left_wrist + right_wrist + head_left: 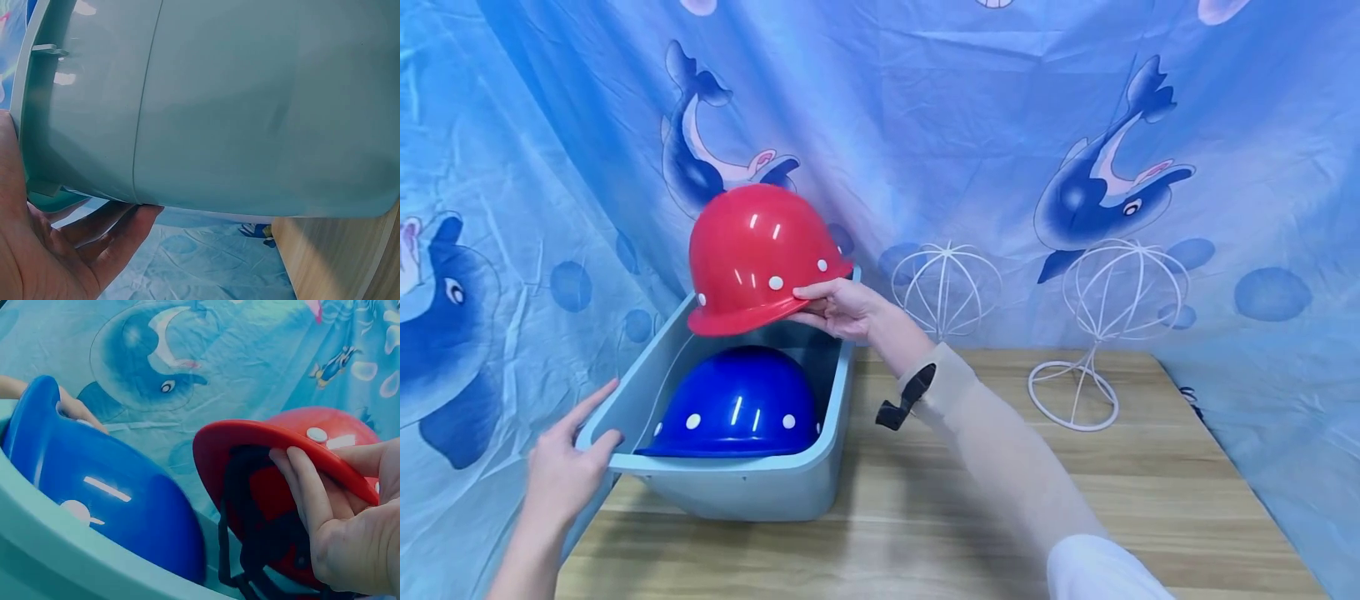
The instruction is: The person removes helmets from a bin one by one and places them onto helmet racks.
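Above the far half of the tub: one red helmet, tilted, dark straps below. Inside the tub, near end: one blue helmet, dome up. Right of the tub: two wire stands, white, one closer, one farther off, its ring base on the table. Progress, as judged: red helmet held up, not yet set down; blue helmet untouched; whether the red is coming out or going in, cannot tell. Right hand: reaching across from the tub's right, pinching the brim, thumb above, fingers beneath. Left hand: at the tub's near left corner, thumb hooked over the rim, fingers against the outer wall, apparently steadying it.
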Available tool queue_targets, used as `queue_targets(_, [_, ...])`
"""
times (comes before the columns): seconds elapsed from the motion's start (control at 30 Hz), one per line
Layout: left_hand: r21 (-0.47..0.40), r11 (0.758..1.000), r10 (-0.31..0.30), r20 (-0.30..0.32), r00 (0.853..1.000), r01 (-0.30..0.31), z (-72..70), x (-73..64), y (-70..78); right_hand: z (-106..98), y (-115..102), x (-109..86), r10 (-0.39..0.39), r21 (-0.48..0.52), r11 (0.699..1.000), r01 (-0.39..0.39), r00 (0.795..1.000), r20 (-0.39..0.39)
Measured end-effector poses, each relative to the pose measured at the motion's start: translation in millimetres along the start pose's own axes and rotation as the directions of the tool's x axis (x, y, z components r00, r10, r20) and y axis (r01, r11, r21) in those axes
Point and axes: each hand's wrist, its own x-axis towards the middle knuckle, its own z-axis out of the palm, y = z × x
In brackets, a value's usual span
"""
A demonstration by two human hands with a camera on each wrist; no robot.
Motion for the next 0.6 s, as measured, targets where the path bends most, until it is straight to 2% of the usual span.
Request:
queue_targets(0.13, [-0.011,1.000,0.006,-0.009,1.000,-0.006,1.8,-0.7,-1.3,-8,-6,-17.6,-0.058,-0.088,0.994,0.063,0.997,0.056])
queue_targets(0.27, [-0.014,1.000,0.009,-0.017,1.000,-0.009,1.8,-1.4,-0.1,-15,-11,-35.2,-0.113,-0.142,0.981,0.134,0.983,0.147])
queue_targets(0.47, [-0.012,1.000,0.019,-0.023,1.000,-0.019,2.4,-2.2,0.0,-24,-24,-59.0,-0.154,-0.162,0.964,0.212,0.937,0.313])
queue_targets(0.6, [-0.005,1.000,0.011,-0.022,1.000,-0.011,2.3,-2.3,0.4,-27,-35,-72.8,-0.178,-0.163,0.951,0.262,0.896,0.406])
